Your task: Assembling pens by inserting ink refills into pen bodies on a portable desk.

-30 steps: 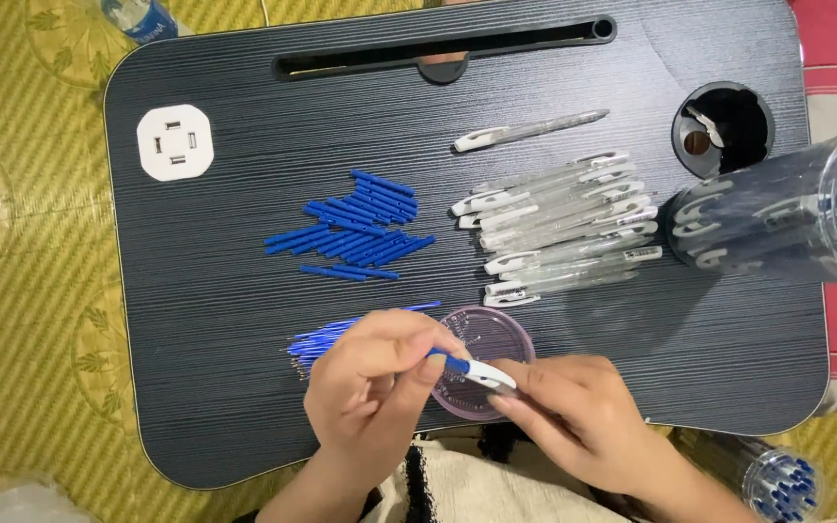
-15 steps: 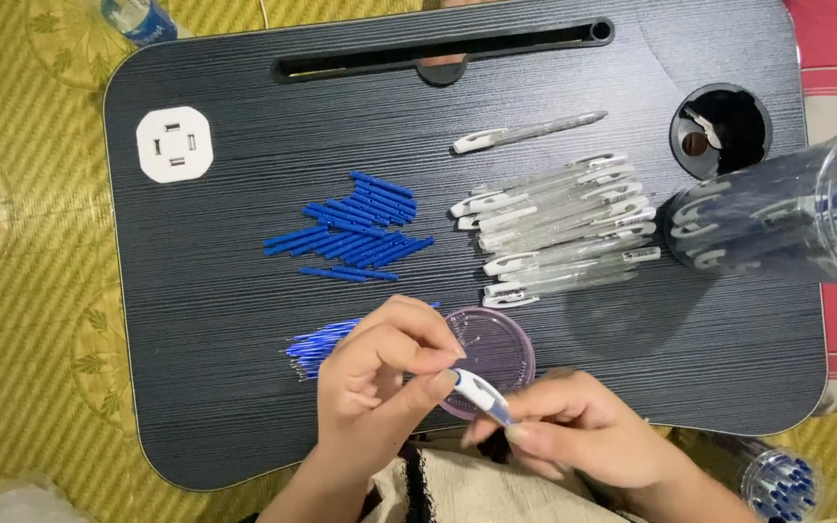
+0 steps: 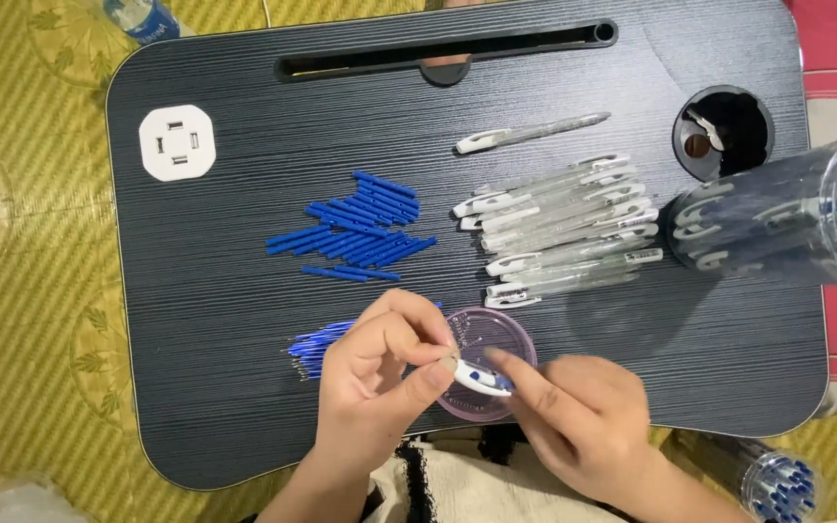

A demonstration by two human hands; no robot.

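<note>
Head view, looking straight down on a black wood-grain lap surface (image 3: 244,387) with rounded corners, resting on yellow patterned bedding (image 3: 21,291).

The left hand (image 3: 380,373) sits at the near edge of the surface, fingers curled and closed, thumb and forefinger pinching the left end of a small white pen part with blue inside (image 3: 481,378). The right hand (image 3: 583,426) lies just beside it, its forefinger extended and touching the right end of the same part; whether its other fingers grip the part cannot be told. The part is held just above a round, clear purplish lid (image 3: 501,334) that lies flat on the surface between the two hands.

Just left of the left hand, partly hidden by it, a bundle of thin blue refills (image 3: 317,347) lies on the surface. Farther back, near the middle, a loose heap of short blue caps (image 3: 360,228) is spread out. To the right of it a row of clear pen barrels with white clips (image 3: 564,228) lies side by side, and a single clear pen (image 3: 530,133) lies apart behind the row.

A white square socket plate (image 3: 177,142) sits at the far left corner. A long slot (image 3: 438,53) runs along the far edge. A round cup recess (image 3: 724,131) at the far right holds small items too small to identify. A clear plastic jar (image 3: 806,223) lies tilted over the right edge.
</note>
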